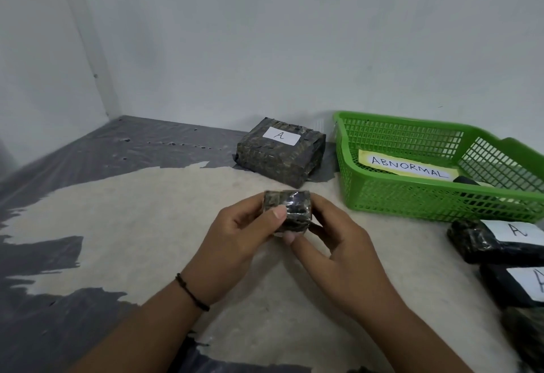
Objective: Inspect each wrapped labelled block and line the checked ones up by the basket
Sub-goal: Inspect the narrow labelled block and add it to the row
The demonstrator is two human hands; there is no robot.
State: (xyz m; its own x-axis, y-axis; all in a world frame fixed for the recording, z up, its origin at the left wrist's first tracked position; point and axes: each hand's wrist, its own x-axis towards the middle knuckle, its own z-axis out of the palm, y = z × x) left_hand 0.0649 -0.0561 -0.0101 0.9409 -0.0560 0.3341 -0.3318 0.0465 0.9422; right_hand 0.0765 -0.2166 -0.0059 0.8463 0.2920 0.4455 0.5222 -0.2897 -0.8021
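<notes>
Both hands hold one dark wrapped block (291,210) above the middle of the table, one end turned toward me. My left hand (235,243) grips its left side with the thumb across the front. My right hand (332,246) grips its right side and underside. No label shows on the held block. Another wrapped block with a white "A" label (279,151) lies just left of the green basket (412,199). Two more "A" blocks, one (482,243) behind the other (509,287), lie at the right edge in front of the basket.
The green basket holds a yellow "ABNORMAL" sign (409,166) and a dark object (468,180) partly hidden by its wall. Another dark bundle (527,340) sits at the lower right corner. White walls close off the back and left. The table surface is worn beige with dark patches.
</notes>
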